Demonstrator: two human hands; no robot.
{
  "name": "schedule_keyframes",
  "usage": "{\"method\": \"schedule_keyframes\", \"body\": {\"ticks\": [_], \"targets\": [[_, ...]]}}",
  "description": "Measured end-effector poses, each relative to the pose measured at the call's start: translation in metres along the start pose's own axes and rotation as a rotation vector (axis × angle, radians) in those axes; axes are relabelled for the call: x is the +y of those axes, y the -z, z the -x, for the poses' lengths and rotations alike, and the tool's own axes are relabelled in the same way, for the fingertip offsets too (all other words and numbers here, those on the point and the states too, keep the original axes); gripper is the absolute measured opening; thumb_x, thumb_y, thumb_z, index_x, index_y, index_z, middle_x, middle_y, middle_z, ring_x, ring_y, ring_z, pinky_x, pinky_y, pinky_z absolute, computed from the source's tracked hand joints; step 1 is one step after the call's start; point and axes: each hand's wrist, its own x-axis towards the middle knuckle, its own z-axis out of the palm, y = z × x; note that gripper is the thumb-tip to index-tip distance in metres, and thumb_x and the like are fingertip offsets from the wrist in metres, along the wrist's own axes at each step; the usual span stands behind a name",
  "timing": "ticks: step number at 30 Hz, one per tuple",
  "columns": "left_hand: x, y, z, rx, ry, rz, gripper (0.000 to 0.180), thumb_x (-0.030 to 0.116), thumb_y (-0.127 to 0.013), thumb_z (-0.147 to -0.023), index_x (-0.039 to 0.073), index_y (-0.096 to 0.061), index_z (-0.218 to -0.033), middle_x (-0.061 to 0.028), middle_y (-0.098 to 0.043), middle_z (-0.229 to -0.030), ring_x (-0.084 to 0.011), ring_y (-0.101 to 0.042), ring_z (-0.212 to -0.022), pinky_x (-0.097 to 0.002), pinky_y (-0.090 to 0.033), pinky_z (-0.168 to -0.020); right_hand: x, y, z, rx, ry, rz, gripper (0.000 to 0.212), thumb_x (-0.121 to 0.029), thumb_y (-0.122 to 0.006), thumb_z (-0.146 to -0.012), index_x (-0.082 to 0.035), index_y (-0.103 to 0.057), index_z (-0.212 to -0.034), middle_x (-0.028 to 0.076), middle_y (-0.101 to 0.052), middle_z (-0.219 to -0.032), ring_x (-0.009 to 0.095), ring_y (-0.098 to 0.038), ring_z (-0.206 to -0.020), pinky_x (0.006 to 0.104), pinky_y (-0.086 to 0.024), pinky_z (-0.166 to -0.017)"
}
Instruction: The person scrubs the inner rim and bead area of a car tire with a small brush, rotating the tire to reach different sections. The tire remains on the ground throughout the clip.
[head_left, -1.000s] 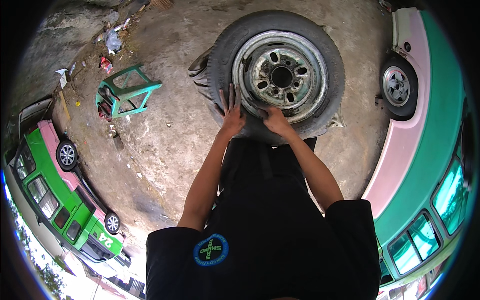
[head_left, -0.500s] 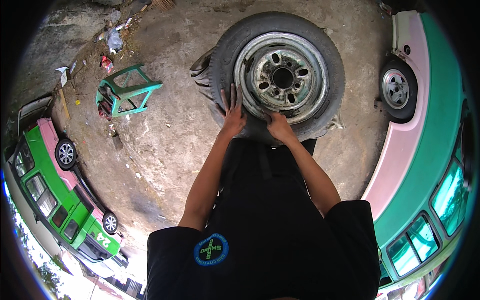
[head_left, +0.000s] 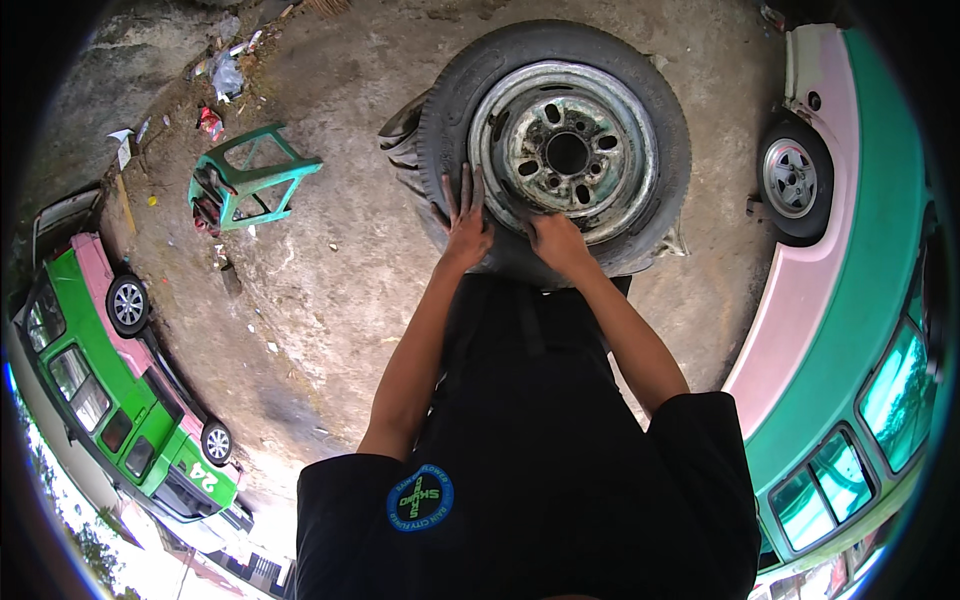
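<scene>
A black car tyre (head_left: 672, 130) lies flat in front of me around a worn, dirty metal wheel rim (head_left: 648, 165) with a round centre hole. My left hand (head_left: 467, 228) rests on the tyre's near-left sidewall, its darkened fingers stretched out and touching the rim's edge. Over the near side, my right hand (head_left: 557, 241) has its fingers curled in at the seam between tyre and rim. Whatever those fingers grip is hidden beneath them. Dark folded material (head_left: 402, 150) sticks out from under the tyre's left side.
A green plastic stool (head_left: 255, 178) lies tipped on the dirty concrete floor (head_left: 330, 290) to the left. Litter (head_left: 226, 78) is scattered behind it. A green and pink van (head_left: 110, 380) stands at far left, and a larger teal and pink vehicle (head_left: 800, 310) flanks me on the right.
My right hand has shifted slightly away from me and to the left along the rim's near edge, its wrist turning. My left hand stays in about the same place.
</scene>
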Motion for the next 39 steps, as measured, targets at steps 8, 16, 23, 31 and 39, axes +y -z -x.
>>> {"method": "schedule_keyframes", "body": {"ticks": [8,16,23,31,39], "targets": [[0.003,0.005,0.0,-0.051,0.021,0.012,0.107,0.005,-0.062,-0.079,0.02,-0.001,-0.166,-0.0087,0.008,-0.173,-0.0453,0.018,-0.154,-0.0804,0.004,-0.11,-0.012,0.007,0.028,0.165,-0.001,-0.04,0.02,-0.014,-0.061,-0.09,-0.007,-0.073,-0.104,0.027,-0.07,-0.083,0.046,-0.07,-0.082,0.0552,-0.058,-0.077],[-0.001,0.002,-0.001,-0.036,0.006,0.029,0.109,0.002,-0.063,-0.076,0.019,-0.002,-0.166,-0.0099,0.007,-0.173,-0.0468,0.019,-0.153,-0.0812,0.005,-0.108,-0.013,-0.002,-0.008,0.086,0.004,-0.027,0.02,-0.012,-0.062,-0.086,-0.003,-0.071,-0.103,0.029,-0.069,-0.088,0.047,-0.069,-0.086,0.0556,-0.057,-0.081],[-0.001,0.0,-0.001,-0.044,0.025,-0.034,0.114,0.006,-0.068,-0.077,0.023,0.002,-0.166,-0.0046,0.009,-0.173,-0.0432,0.017,-0.155,-0.0814,0.0,-0.11,0.0,0.017,0.041,-0.06,-0.144,-0.018,0.023,-0.01,-0.059,-0.087,-0.001,-0.069,-0.106,0.032,-0.068,-0.095,0.05,-0.067,-0.094,0.0561,-0.056,-0.087],[0.001,0.004,0.0,-0.031,0.015,0.017,0.109,0.005,-0.063,-0.076,0.02,-0.004,-0.166,-0.0075,0.008,-0.173,-0.0442,0.019,-0.154,-0.0816,0.005,-0.108,-0.033,0.005,-0.001,0.023,-0.08,-0.034,0.022,-0.01,-0.06,-0.085,0.002,-0.07,-0.099,0.032,-0.069,-0.094,0.05,-0.069,-0.092,0.055,-0.057,-0.085],[0.0,0.001,0.0,-0.018,0.016,-0.007,0.111,0.011,-0.067,-0.078,0.023,0.0,-0.166,-0.0064,0.006,-0.173,-0.0417,0.016,-0.156,-0.0789,0.003,-0.112,0.001,0.01,0.049,-0.055,-0.138,0.048,0.023,-0.009,-0.06,-0.086,0.002,-0.069,-0.104,0.034,-0.067,-0.093,0.05,-0.067,-0.09,0.0574,-0.055,-0.083]]}}
